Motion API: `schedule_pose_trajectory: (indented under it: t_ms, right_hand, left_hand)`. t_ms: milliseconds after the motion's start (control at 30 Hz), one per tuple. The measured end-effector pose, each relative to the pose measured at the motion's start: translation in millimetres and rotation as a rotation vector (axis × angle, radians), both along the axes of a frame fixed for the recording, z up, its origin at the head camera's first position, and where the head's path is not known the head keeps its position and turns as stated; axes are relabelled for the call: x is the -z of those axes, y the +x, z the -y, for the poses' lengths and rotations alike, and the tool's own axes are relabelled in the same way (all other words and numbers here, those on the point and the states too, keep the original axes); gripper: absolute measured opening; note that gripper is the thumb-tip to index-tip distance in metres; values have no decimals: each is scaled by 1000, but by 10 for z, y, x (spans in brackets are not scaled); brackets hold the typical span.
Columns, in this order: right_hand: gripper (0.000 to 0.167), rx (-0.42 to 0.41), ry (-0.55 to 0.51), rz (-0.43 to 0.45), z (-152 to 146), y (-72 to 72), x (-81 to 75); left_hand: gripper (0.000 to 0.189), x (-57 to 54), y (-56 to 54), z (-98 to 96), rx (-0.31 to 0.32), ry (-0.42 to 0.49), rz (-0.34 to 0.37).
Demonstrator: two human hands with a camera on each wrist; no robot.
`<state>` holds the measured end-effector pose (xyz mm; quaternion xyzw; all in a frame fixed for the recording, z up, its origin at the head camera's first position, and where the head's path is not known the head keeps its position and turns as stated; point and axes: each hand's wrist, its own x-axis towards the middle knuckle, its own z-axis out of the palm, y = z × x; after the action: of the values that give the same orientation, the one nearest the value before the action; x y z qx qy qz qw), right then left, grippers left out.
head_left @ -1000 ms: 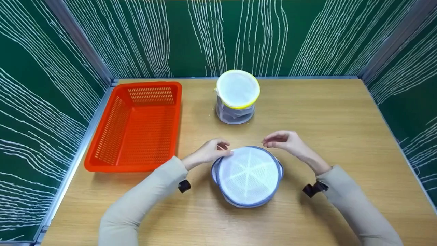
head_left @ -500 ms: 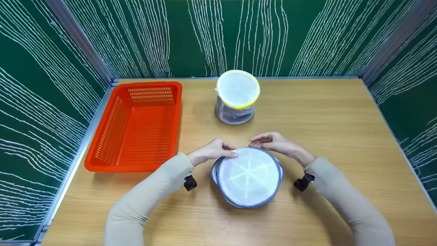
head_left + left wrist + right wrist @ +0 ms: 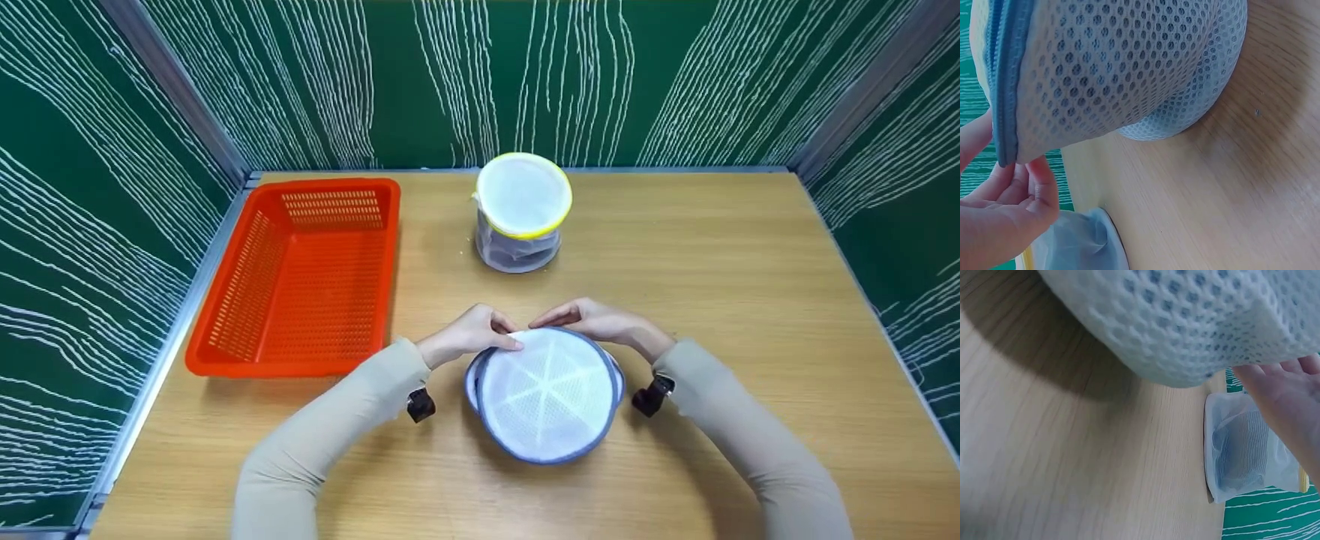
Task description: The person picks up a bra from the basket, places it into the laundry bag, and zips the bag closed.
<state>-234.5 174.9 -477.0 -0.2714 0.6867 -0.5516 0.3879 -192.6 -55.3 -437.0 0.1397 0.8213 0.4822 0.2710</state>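
Observation:
A round white mesh laundry bag (image 3: 546, 394) with a blue zip round its top stands on the table before me. My left hand (image 3: 472, 330) pinches its far left rim, thumb on the top. In the left wrist view, the fingers of the left hand (image 3: 1010, 208) lie under the zip end beside the mesh wall (image 3: 1123, 62). At the far rim my right hand (image 3: 596, 321) has its fingertips against the zip. In the right wrist view, the mesh (image 3: 1196, 326) hides the fingertips of the right hand (image 3: 1292, 399), so its grip is unclear.
Behind the bag stands a smaller white bag (image 3: 523, 195) with a yellow rim. An orange plastic basket (image 3: 390, 285) occupies the left of the wooden table (image 3: 712, 247). Green panels with white lines (image 3: 442, 82) enclose the back and sides.
My right hand has moved left and slightly down, from apart from the laundry bag to its far rim. My left hand has shifted slightly right along the rim. The bag's top has tipped slightly toward me.

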Motion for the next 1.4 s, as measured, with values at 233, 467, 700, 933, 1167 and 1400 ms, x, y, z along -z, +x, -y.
schedule_pose_trajectory:
  t_ms: [233,467,700,933,1167,1400]
  right_hand:
    - [31,-27,-11,-59,57,-20,28]
    - [23,1,9,-97,74,-36,30]
    - [19,1,53,-162,81,3,-56]
    - [15,-16,72,-324,101,98,-141]
    - [12,81,29,-411,20,172,-183]
    - [10,179,-23,-514,-91,241,-191]
  left_hand:
    - [21,-22,34,-5,33,41,-72]
    - [23,-18,38,-13,70,42,-88]
    - [21,-24,45,-17,105,36,-114]
    - [18,-49,66,-2,156,-43,-166]
    - [17,-27,91,71,89,-83,-158]
    - [17,6,132,166,-2,-64,-97]
